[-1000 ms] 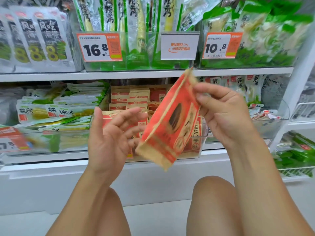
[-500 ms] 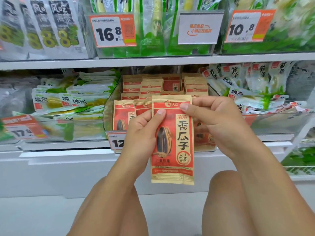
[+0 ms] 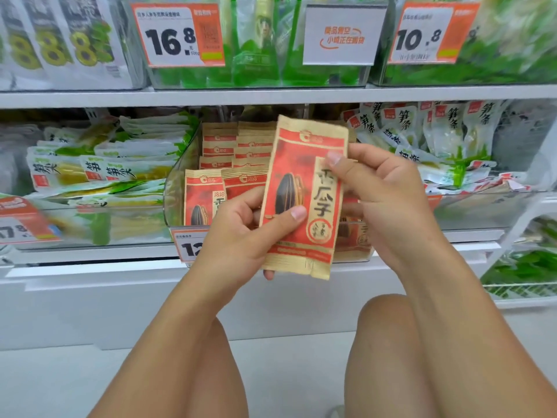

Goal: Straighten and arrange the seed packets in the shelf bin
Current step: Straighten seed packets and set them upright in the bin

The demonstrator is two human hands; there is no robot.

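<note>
Seed packet (image 3: 304,194): we had turned it face-forward and raised it before the shelf bin (image 3: 177,188), left hand (image 3: 241,236) pinching its lower edge, right hand (image 3: 379,194) gripping its side, ready for shelving.

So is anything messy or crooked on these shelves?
Yes. The white-and-green packets in the bin right of the seed bin lie jumbled, leaning different ways. The seed packet held by both hands tilts slightly, out of the bin.

matt paper seed packet (image 3: 304,188), clear plastic bin (image 3: 177,188)
</note>
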